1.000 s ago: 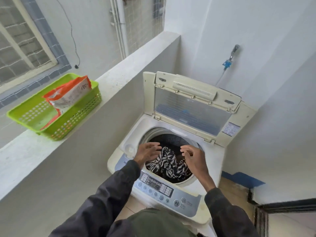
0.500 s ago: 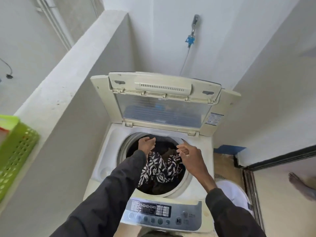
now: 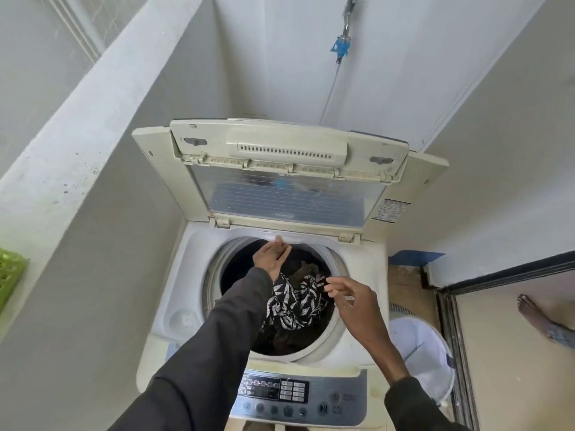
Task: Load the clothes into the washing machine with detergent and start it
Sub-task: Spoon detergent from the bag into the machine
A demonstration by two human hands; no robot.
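A cream top-loading washing machine (image 3: 361, 269) stands below me with its lid (image 3: 292, 181) folded upright. Inside the drum lie dark clothes, with a black-and-white leaf-print garment (image 3: 295, 306) on top. My left hand (image 3: 272, 255) reaches across the drum, fingertips touching a white panel at the back rim; whether it grips that panel is unclear. Above the drum's right side hovers my right hand (image 3: 354, 303), fingers spread and empty. The control panel (image 3: 289, 396) with buttons sits at the front.
A concrete ledge (image 3: 71, 119) runs along the left, with a green basket's edge (image 3: 9, 275) on it. A tap (image 3: 342, 48) hangs on the back wall. A white mesh hamper (image 3: 423, 359) stands to the right. Someone's bare foot (image 3: 535, 312) shows beyond the doorway.
My view has swung right, pushing the green basket almost out of frame. My left hand moved from the clothes to the drum's back rim. My right hand rose off the clothes and opened.
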